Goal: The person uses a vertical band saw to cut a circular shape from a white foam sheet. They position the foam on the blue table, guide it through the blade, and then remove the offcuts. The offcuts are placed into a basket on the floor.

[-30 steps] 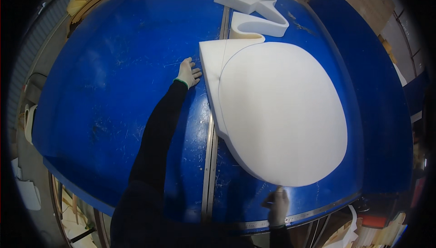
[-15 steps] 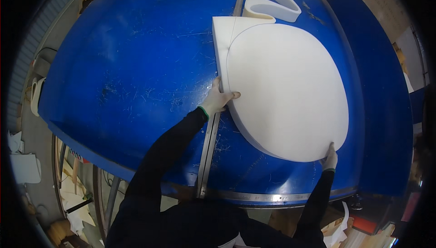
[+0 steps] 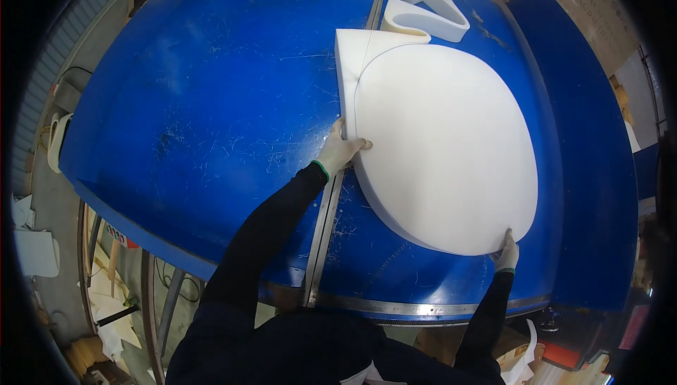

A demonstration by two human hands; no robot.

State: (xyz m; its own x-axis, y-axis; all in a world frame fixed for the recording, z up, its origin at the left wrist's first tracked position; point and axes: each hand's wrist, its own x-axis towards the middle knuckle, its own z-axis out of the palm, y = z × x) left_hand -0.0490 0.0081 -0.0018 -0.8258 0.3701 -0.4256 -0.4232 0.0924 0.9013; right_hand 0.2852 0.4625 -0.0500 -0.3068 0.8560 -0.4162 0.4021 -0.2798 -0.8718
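A thick white oval foam slab point(image 3: 448, 149) lies flat on the blue table, right of a metal strip. My left hand point(image 3: 340, 151), in a pale glove with a green cuff edge, grips its left edge, thumb on top and fingers against the side. Low on the right, my gloved right hand point(image 3: 505, 251) holds the near edge, its thumb over the top face and its other fingers partly hidden. An angular white foam offcut point(image 3: 346, 57) borders the slab's far left side, and a thin dark line crosses it.
Curved foam scraps point(image 3: 430, 18) lie at the table's far end. A metal strip point(image 3: 323, 244) runs lengthwise through the scratched blue table point(image 3: 211, 103), and a metal rail point(image 3: 423, 309) edges its near side. A blue panel point(image 3: 599, 194) stands at the right. Scrap sheets point(image 3: 35, 252) lie at left.
The foam slab has shifted slightly toward me, opening a little more distance from the far scraps. Both hands keep their hold, and my right hand has moved slightly nearer and left.
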